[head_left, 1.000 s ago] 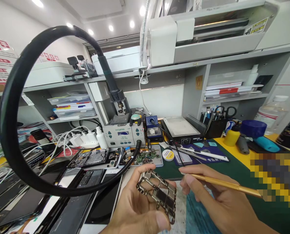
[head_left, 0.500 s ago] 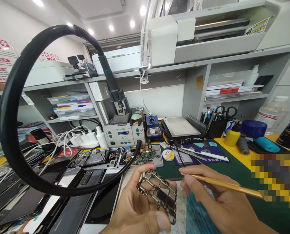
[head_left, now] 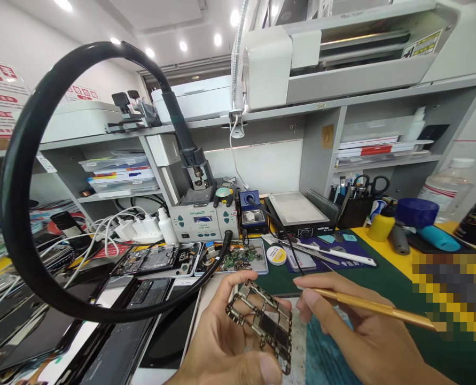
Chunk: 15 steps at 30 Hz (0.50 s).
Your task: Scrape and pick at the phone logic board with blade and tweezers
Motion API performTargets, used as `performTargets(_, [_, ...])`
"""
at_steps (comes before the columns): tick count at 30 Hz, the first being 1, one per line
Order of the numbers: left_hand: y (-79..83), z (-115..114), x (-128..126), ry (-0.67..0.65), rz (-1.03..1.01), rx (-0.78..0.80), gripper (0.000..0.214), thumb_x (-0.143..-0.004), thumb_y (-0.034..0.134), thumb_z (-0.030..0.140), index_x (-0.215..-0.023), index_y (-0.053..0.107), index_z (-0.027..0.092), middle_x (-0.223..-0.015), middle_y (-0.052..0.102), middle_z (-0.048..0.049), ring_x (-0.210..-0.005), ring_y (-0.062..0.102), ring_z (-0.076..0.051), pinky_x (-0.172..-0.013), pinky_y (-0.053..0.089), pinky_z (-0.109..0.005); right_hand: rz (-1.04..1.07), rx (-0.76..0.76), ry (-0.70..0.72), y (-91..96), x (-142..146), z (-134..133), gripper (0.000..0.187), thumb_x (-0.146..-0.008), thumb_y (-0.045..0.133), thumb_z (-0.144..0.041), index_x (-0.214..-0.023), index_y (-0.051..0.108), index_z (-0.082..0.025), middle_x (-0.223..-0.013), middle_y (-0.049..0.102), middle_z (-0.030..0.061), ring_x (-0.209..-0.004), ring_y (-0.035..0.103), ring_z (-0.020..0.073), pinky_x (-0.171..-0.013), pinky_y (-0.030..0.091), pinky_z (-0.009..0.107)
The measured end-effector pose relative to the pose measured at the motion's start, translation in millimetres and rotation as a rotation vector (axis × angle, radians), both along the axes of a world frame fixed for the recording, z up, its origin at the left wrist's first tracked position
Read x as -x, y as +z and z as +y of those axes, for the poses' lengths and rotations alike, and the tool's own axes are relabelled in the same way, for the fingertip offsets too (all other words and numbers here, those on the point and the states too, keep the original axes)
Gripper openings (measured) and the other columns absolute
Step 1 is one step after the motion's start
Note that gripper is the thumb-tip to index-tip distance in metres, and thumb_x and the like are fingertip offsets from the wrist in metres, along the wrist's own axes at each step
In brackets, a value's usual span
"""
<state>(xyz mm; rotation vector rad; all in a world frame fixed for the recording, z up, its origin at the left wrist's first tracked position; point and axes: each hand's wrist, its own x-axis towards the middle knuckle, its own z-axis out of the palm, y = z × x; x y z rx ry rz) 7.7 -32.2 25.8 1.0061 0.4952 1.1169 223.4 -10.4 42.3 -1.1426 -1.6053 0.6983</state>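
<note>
My left hand (head_left: 217,342) grips a small phone circuit board (head_left: 273,325) by its edges, with the thumb at the bottom and the fingers behind. The board is tilted and has cut-out openings, through which fingers show. In my right hand (head_left: 358,334) a slim gold-coloured, pen-shaped tool (head_left: 374,307) is pinched between thumb and fingers. Its front end is hidden by the fingertips, which are close to the board's right edge but apart from it. Below both hands lies a stained work mat (head_left: 326,353), grey and blue-green.
A hot-air station (head_left: 203,224) stands behind, its thick black hose (head_left: 11,176) looping across the left. Phones and screens (head_left: 129,326) cover the left side. A parts tray (head_left: 262,262), a heating plate (head_left: 297,211), tweezers and a round tin (head_left: 276,255) lie beyond my hands.
The circuit board has shifted slightly right and down, with a small tilt in my left hand. My right hand and the gold tool have hardly moved.
</note>
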Motion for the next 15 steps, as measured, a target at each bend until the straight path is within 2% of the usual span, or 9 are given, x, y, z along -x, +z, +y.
performTargets(7, [-1.2, 0.1, 0.3, -0.01, 0.005, 0.009, 0.091, -0.074, 0.098, 0.034, -0.149, 0.046, 0.028, -0.134, 0.07, -0.0152, -0.076, 0.077, -0.017, -0.071, 0.061, -0.029, 0.011, 0.003, 0.006, -3.4, -0.1, 0.9, 0.023, -0.101, 0.062, -0.052, -0.101, 0.078, -0.036, -0.077, 0.073, -0.0045, -0.074, 0.071, 0.0189, -0.068, 0.058, 0.029])
performTargets(15, [1.1, -0.3, -0.4, -0.007, 0.0, 0.001, 0.089, -0.075, 0.098, 0.034, -0.147, 0.047, 0.027, -0.133, 0.071, -0.0147, -0.075, 0.076, -0.016, -0.07, 0.059, -0.026, -0.023, 0.008, 0.008, -3.5, -1.3, 0.7, 0.024, -0.102, 0.059, -0.053, -0.102, 0.077, -0.037, -0.08, 0.074, -0.0051, -0.076, 0.072, 0.0179, -0.069, 0.057, 0.028])
